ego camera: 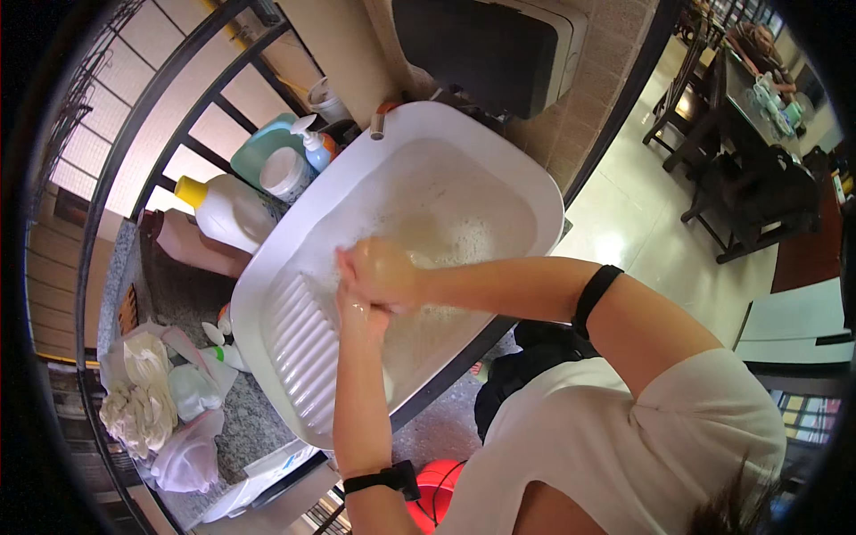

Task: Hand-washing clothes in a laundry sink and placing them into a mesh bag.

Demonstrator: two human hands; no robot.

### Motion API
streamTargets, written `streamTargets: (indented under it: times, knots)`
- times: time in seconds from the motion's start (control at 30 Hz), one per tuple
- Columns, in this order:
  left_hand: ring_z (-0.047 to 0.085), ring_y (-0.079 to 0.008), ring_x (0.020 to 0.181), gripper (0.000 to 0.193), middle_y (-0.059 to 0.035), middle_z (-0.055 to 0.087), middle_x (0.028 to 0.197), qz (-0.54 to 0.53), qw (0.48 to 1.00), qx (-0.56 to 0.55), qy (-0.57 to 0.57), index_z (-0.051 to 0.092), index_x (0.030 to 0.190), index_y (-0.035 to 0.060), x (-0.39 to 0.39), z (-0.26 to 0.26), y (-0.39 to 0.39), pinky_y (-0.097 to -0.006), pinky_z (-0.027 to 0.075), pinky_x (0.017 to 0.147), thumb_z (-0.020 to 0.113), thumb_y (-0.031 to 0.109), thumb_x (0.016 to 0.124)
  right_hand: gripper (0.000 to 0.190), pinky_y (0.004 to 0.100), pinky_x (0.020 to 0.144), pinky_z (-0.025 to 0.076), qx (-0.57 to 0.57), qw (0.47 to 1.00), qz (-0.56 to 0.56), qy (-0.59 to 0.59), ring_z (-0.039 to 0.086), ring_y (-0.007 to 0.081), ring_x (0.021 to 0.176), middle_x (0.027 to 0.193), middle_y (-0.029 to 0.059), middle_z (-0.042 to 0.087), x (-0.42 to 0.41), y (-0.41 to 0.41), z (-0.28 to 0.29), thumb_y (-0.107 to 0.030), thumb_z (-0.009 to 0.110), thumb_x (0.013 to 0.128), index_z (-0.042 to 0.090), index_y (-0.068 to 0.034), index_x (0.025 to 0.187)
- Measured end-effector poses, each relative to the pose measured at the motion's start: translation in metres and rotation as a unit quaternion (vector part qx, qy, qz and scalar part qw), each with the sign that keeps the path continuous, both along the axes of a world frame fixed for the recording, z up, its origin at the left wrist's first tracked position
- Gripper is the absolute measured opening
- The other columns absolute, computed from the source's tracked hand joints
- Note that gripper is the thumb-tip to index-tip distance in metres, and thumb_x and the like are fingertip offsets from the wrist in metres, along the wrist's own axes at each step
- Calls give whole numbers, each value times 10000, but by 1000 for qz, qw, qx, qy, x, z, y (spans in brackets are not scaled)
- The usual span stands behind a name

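Observation:
Both hands meet over a white ceramic laundry sink point(394, 137) with cloudy, bubbly water point(455, 200) in its basin. My right hand point(384, 271), blurred, is curled against my left hand point(361, 304) above the water's left part. The left wrist looks wet and shiny. Whether anything lies between the palms is hidden by the fingers and the blur. Just left of the hands is the sink's ribbed washboard point(304, 351), partly covered by my left forearm. A short metal tap point(378, 126) sits at the sink's far rim.
Beside the sink's left rim stand a yellow-capped white bottle point(231, 207), a white tub point(286, 172) and a pump bottle point(315, 147). Plastic bags point(190, 394) lie on the granite counter point(251, 408). A red bucket point(438, 478) is below. Far right, a person point(762, 50) is at a table.

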State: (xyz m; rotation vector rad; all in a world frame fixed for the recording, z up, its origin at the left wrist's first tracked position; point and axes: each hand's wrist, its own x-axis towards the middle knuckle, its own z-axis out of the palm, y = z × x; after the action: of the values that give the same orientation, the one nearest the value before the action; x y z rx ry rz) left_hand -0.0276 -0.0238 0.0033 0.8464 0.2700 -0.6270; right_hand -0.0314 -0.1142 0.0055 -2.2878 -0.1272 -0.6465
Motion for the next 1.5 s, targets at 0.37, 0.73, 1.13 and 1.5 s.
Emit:
streamTargets:
  times: [0.37,0.73,1.13,1.5]
  knots:
    - [435,-244,1167,626,-114,446,1275,-27,999,35,-26,379,1271,-8,19,34,15,-368,342,979,437,474,876,428,214,470,327,461,783,275,315,311,39,461,511,-67,378,22,-105,22,-448,485,876,416,-148,579]
    - [515,-99,867,295,-12,579,880,-62,972,174,-143,576,935,63,13,28,7,-273,400,769,635,328,820,285,212,591,433,438,737,383,344,545,70,720,813,8,581,-2,-106,45,-258,646,789,574,-55,976]
    - [500,-92,779,292,16,539,797,31,994,-24,-106,530,952,108,11,49,13,-251,421,686,492,391,892,272,227,649,399,532,752,305,240,487,66,737,806,-28,514,-5,-94,24,-355,560,867,546,-86,899]
    - [494,-232,990,430,-41,493,1087,-21,995,84,-41,451,1167,110,-4,11,-5,-381,439,778,374,444,908,425,459,645,454,-33,997,18,70,568,358,681,690,233,558,-8,-9,27,-330,438,870,568,72,816]
